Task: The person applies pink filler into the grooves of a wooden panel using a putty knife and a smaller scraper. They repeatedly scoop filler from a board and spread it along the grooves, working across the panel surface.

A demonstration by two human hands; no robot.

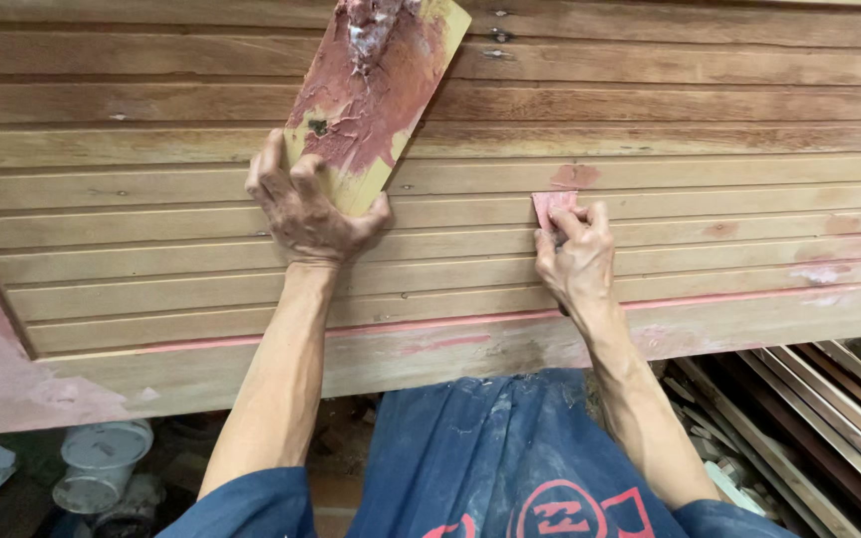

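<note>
A small, thin, pink-smeared scraper card (554, 206) is pressed flat against the slatted brown wooden panel (710, 120) just right of the frame's centre, pinched between the thumb and fingers (572, 223) of the right hand (578, 261), which are closed tightly on its lower edge. The card is judged light and slightly flexible, probably slick with filler, and best gripped low at its clean edge. At the upper centre, a flat yellowish wooden board caked with reddish-pink putty (376, 85) is held tilted against the panel by the left hand (303, 209), whose fingers are wrapped shut around its bare lower end; the board looks stiff and light, its coated upper part wet and messy, so the clean bottom end is the sound place for a grip. Pink putty patches (575, 175) are seen on the slats. A white plastic bucket (102, 463) sits at lower left; its label cannot be made out. Stacked timber strips (829, 399) lie at lower right.
</note>
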